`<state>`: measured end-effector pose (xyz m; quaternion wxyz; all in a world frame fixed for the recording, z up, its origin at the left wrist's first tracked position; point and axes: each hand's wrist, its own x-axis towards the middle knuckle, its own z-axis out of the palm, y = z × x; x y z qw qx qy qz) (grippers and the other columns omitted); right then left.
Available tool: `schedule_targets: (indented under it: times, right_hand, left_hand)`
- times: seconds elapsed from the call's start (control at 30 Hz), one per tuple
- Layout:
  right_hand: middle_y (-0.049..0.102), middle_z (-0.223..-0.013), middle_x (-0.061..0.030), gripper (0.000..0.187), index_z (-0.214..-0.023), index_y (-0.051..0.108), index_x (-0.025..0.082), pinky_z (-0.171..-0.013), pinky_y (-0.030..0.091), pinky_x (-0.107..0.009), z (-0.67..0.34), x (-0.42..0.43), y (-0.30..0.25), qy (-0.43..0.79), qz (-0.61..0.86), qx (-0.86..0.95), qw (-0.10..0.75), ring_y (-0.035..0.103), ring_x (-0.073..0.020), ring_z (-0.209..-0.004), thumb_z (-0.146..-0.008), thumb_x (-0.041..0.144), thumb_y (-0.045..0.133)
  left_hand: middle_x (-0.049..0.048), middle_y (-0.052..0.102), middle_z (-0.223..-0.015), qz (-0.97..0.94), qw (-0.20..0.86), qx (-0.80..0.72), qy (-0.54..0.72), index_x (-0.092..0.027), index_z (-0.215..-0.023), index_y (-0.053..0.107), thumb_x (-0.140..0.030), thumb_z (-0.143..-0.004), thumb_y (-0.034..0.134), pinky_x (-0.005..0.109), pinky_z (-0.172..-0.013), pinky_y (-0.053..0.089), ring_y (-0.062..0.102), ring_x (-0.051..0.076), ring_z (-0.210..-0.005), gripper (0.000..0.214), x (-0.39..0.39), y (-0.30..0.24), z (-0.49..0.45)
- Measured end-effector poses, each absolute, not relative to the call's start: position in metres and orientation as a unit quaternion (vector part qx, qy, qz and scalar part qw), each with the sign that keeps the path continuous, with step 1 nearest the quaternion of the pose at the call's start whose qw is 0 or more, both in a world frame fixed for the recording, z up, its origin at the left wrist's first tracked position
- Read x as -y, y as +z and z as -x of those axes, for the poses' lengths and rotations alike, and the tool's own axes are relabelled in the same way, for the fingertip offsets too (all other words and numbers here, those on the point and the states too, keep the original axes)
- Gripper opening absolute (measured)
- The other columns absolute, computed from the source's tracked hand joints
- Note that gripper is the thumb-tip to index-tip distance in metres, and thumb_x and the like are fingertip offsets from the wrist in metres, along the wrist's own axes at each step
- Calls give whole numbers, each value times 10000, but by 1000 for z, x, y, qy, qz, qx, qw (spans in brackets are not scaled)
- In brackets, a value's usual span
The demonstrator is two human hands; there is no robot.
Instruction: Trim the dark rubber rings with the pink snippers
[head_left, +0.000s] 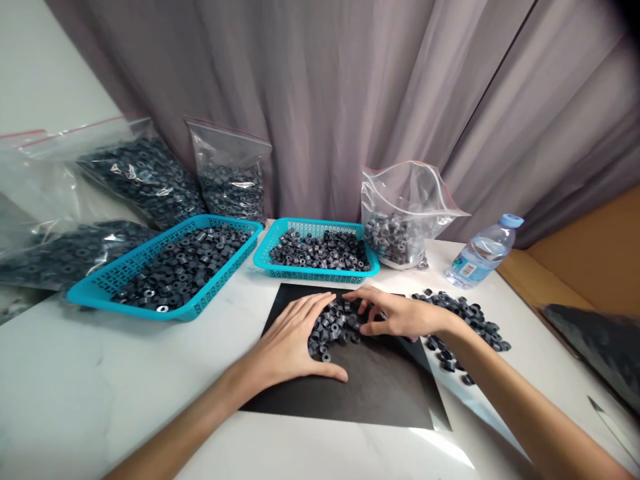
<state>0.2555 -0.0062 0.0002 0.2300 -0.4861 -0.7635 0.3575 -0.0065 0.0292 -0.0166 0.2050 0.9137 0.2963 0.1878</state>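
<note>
A heap of small dark grey ring-shaped pieces (334,327) lies on a black sheet (370,387) in front of me. My left hand (295,337) rests along the heap's left side, thumb stretched apart from the fingers, cupped beside the pieces. On the heap's right side, my right hand (387,312) has its fingers bent and apart, reaching into the edge of the pieces. Whether a piece sits between those fingertips I cannot make out. More loose pieces (465,313) lie on the white table to the right of the sheet.
Two blue baskets, a left one (135,310) and a middle one (320,275), hold many similar pieces. Behind stand filled zip bags (230,180) and an unsealed zip bag (400,227). A water bottle (483,253) stands at right, near a pointed blade-like object (613,427).
</note>
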Motion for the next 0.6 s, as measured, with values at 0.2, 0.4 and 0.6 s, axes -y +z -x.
schedule_targets:
  times: [0.2, 0.4, 0.6]
  right_hand:
    - [565, -1094, -28, 633, -1341, 528, 252, -847, 589, -312, -251, 4, -5, 402, 444, 760, 254, 636, -141, -892, -754, 124, 727]
    - [500, -1180, -52, 582, -1328, 519, 244, -879, 582, -330, -240, 2, -15, 445, 426, 734, 286, 632, -142, -918, -786, 186, 724]
    - [467, -1251, -61, 683, -1397, 441, 273, -915, 558, -367, -246, 3, -9, 431, 433, 753, 244, 575, -157, -952, -787, 230, 745]
  left_hand:
    - [89, 520, -1432, -909, 222, -302, 182, -294, -1413, 439, -679, -679, 715, 471, -1115, 390, 468, 316, -1326, 873, -30, -13, 3]
    - [88, 530, -1376, -905, 220, -301, 203, -288, -1377, 444, -649, -653, 758, 470, -1084, 426, 501, 314, -1276, 868, -30, -15, 2]
    - [99, 490, -1353, -900, 193, -345, 183, -273, -1378, 431, -727, -627, 718, 516, -1031, 475, 491, 327, -1267, 923, -28, -15, 0]
